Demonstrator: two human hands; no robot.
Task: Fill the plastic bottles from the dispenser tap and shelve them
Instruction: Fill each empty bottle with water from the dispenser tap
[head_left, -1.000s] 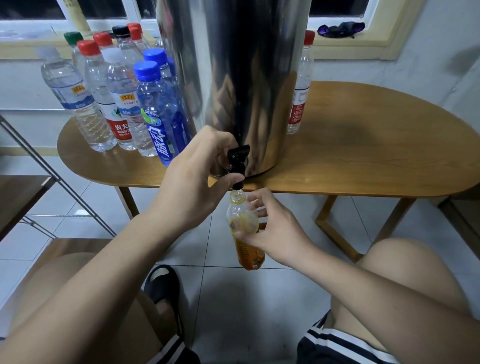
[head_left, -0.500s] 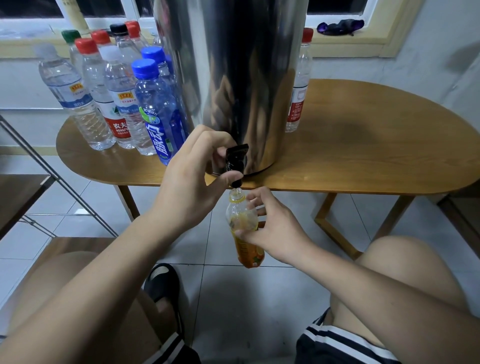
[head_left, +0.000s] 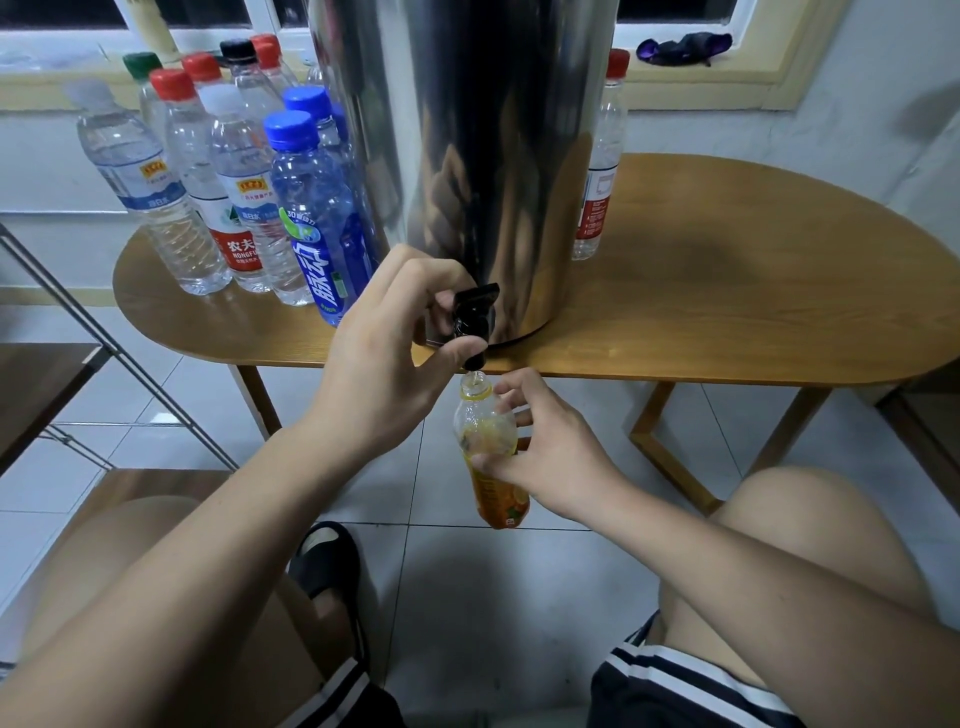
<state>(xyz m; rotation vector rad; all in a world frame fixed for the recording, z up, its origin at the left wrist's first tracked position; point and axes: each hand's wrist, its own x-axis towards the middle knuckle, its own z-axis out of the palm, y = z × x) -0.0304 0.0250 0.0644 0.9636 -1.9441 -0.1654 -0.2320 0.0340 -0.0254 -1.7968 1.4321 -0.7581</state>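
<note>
Gripping the black tap (head_left: 474, 316) at the foot of the steel dispenser (head_left: 467, 130), the left hand (head_left: 382, 358) has its fingers (head_left: 431, 270) curled over the lever from the left, with the thumb pressed up under the spout. Directly below, the right hand (head_left: 553, 460) holds a small bottle (head_left: 487, 431) with an orange label upright. Its thumb lies across the front and its fingers are wrapped round the far side. The bottle's uncapped neck sits just under the spout, out past the front edge of the wooden surface (head_left: 727, 291) and above the tiled floor (head_left: 467, 597). A thin stream seems to run into the neck, though the glare there makes it hard to be sure. The dispenser stands on the surface near its front edge. To its left is a tight cluster of capped bottles (head_left: 208, 208), most of them clear with red, white, green or black caps, and a blue bottle (head_left: 317, 228) stands nearest the dispenser. One red-capped bottle (head_left: 597, 171) stands alone just beside the dispenser's right flank. A metal rack (head_left: 78, 332) slants in at the left edge, and a dark cloth (head_left: 685, 47) lies on the windowsill behind.
</note>
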